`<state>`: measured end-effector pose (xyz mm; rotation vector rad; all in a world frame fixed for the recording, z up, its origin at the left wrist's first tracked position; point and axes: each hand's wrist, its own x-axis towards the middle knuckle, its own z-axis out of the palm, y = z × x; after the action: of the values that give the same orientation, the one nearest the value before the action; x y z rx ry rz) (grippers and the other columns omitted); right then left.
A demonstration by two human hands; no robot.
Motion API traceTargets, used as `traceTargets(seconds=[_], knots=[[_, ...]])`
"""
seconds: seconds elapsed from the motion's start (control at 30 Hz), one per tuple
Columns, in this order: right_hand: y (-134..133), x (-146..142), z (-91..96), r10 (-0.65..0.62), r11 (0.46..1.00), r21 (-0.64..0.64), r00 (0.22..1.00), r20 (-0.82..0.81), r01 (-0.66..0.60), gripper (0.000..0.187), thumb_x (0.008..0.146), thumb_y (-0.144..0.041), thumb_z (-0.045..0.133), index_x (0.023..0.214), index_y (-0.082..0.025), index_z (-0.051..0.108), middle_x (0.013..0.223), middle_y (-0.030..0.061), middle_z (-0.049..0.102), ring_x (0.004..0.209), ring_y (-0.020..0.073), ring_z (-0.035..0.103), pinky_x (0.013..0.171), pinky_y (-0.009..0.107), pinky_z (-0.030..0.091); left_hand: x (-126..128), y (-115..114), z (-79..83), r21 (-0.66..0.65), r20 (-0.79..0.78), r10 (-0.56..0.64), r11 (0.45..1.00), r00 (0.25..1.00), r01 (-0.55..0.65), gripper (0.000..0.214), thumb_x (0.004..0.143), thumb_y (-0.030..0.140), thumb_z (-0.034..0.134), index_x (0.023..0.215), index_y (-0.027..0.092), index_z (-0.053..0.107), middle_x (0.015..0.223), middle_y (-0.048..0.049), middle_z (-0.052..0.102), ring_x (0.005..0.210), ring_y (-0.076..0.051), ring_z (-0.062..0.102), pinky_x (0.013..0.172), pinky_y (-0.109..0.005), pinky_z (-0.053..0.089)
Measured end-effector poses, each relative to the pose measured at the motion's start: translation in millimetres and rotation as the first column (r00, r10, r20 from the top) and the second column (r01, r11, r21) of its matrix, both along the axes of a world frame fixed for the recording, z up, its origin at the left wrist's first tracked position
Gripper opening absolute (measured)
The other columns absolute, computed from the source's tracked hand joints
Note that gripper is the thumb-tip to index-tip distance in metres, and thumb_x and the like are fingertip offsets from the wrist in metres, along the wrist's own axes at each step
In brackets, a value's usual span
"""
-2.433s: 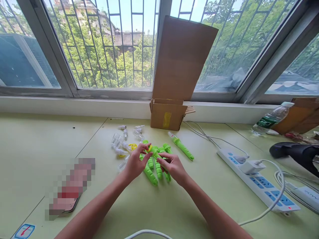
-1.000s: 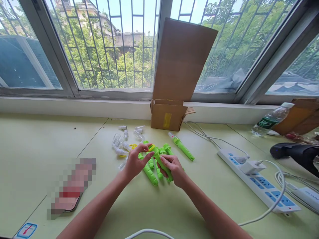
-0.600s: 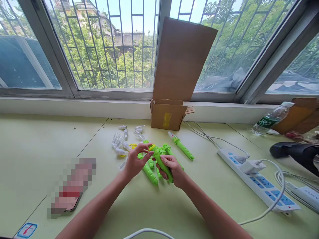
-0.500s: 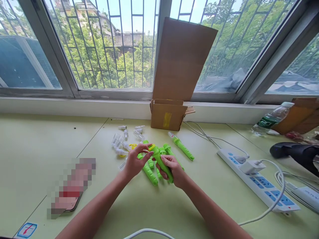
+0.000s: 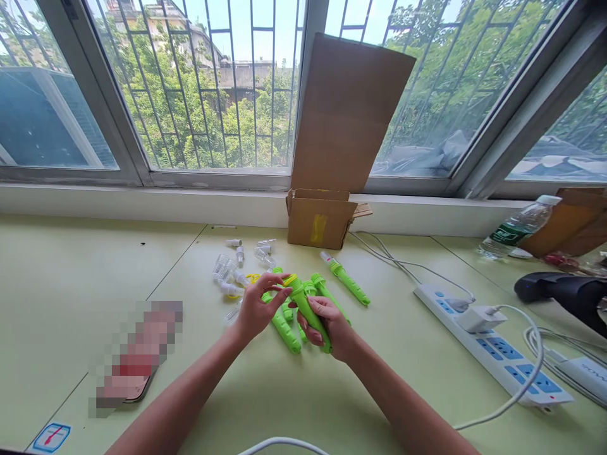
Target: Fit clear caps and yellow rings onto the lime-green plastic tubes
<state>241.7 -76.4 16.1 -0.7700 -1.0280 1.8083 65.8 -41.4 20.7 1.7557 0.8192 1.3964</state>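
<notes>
My right hand (image 5: 331, 325) is wrapped round a bright green plastic tube handle (image 5: 308, 309), tilted with its wider collar up and to the left. At that upper end, my left hand (image 5: 260, 303) pinches a yellow ring (image 5: 290, 279) between thumb and fingertips, the ring touching the mouth of the tube. Beneath and around my hands lie several more green handles (image 5: 284, 332) with threaded necks, partly hidden. One green handle (image 5: 349, 283) with a clear, white-and-red tip lies apart on the right. Clear plastic pieces (image 5: 222, 265) and other yellow rings (image 5: 253, 278) are scattered beyond my left hand.
An open cardboard box (image 5: 317, 221) stands against the sill. On the right are a white power strip (image 5: 493, 347) with plugs and cables, a water bottle (image 5: 519, 227) and a black object (image 5: 559, 291). A blurred-out phone (image 5: 137, 392) lies left.
My right hand and the green handle have shifted very slightly down and right. My left hand stays at the yellow ring.
</notes>
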Motion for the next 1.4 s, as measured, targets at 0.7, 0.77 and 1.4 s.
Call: traceTargets(seconds=[0.7, 0.77, 1.4], knots=[[1.2, -10.1, -6.4, -0.174, 0.978, 0.162, 0.95, 0.258, 0.135, 0.039, 0.088, -0.056, 0.047, 0.084, -0.018, 0.054, 0.069, 0.0025, 0.062, 0.041, 0.0106, 0.053, 0.035, 0.021, 0.037, 3.6, -1.3, -2.8, 0.046, 0.042, 0.111, 0.993, 0.993, -0.113, 0.011, 0.083, 0.027, 0.066, 0.086, 0.019, 0.059, 0.105, -0.0061, 0.07, 0.088, -0.018, 0.069, 0.079, -0.034, 0.059], [-0.6, -14.6, -7.9, -0.273, 0.943, 0.278, 0.898, 0.346, 0.18, 0.039, 0.089, -0.057, 0.045, 0.085, -0.019, 0.053, 0.072, 0.0009, 0.06, 0.041, 0.0097, 0.051, 0.035, 0.021, 0.034, 4.7, -1.5, -4.9, 0.088, 0.016, 0.164, 0.982, 0.986, -0.165, 0.011, 0.082, 0.027, 0.066, 0.088, 0.019, 0.061, 0.105, -0.0061, 0.07, 0.086, -0.017, 0.068, 0.076, -0.033, 0.059], [-6.9, -13.7, -0.8, -0.274, 0.919, 0.38, 0.868, 0.414, 0.109, 0.027, 0.086, -0.045, 0.058, 0.077, -0.022, 0.047, 0.044, -0.0097, 0.038, 0.031, 0.0069, 0.029, 0.033, 0.022, 0.02, 3.7, -2.1, -4.8, 0.175, 0.037, 0.157, 0.971, 0.987, -0.161, 0.01, 0.08, 0.025, 0.069, 0.084, 0.019, 0.061, 0.095, -0.0062, 0.067, 0.092, -0.019, 0.067, 0.073, -0.032, 0.06]])
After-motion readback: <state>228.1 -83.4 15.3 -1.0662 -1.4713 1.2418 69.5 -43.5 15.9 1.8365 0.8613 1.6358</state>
